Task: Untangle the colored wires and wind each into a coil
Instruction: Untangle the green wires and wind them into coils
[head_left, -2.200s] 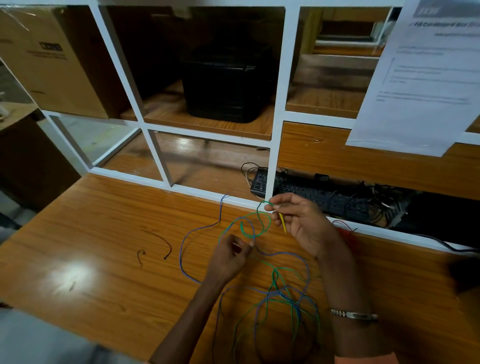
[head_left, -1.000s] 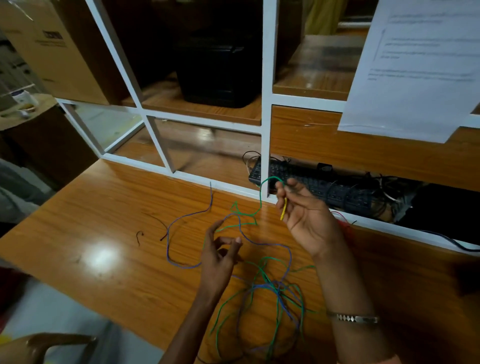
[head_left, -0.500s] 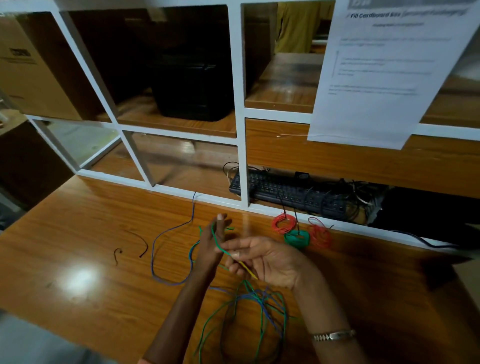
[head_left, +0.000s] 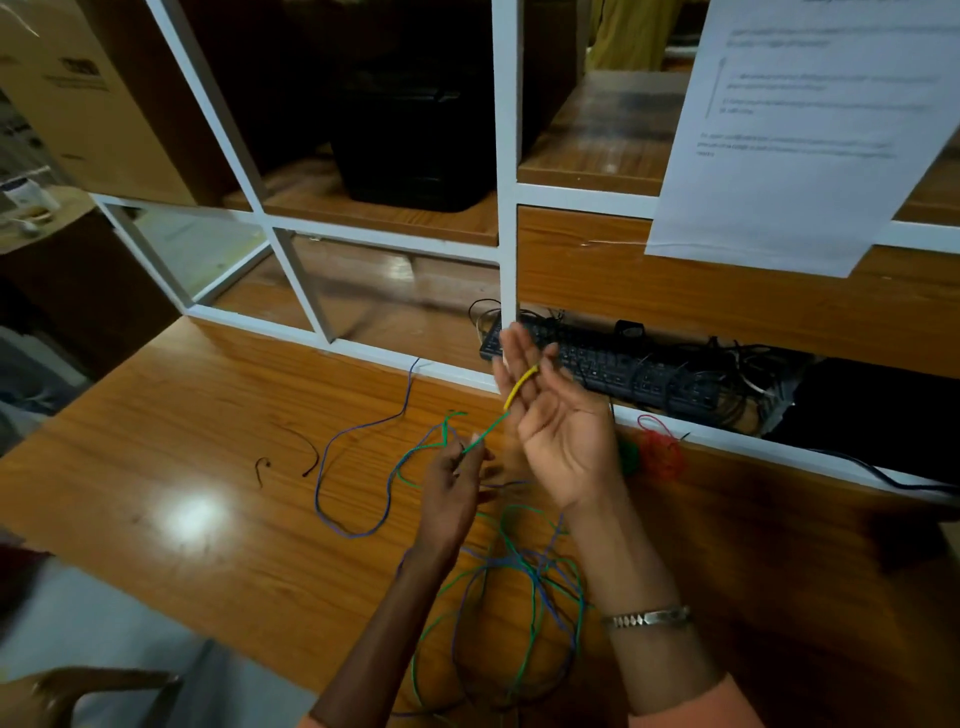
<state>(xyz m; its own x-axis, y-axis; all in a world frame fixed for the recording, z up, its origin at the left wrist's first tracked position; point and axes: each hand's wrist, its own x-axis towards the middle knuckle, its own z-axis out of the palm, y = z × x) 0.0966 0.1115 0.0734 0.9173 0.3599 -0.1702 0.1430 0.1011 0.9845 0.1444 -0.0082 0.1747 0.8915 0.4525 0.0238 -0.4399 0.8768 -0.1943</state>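
A green wire with a yellow end (head_left: 521, 387) runs taut between my hands above the wooden desk (head_left: 182, 441). My right hand (head_left: 563, 421) is raised palm-up with fingers nearly straight, and the yellow end is pinched against its fingers. My left hand (head_left: 452, 488) pinches the same wire lower down. A blue wire (head_left: 322, 483) loops over the desk to the left. Green and blue strands lie tangled (head_left: 519, 587) between my forearms. A coiled red wire (head_left: 662, 457) and a coiled green wire (head_left: 628, 454) sit behind my right hand.
Two short black wire scraps (head_left: 311, 452) lie left of the blue loop. A white-framed shelf unit (head_left: 506, 208) backs the desk, with a black keyboard (head_left: 602, 364) and cables in its lowest bay. A paper sheet (head_left: 805, 130) hangs at upper right.
My right hand has lifted up and away from me with the yellow end, pulling the green wire straight. My left hand has stayed low, gripping the wire.
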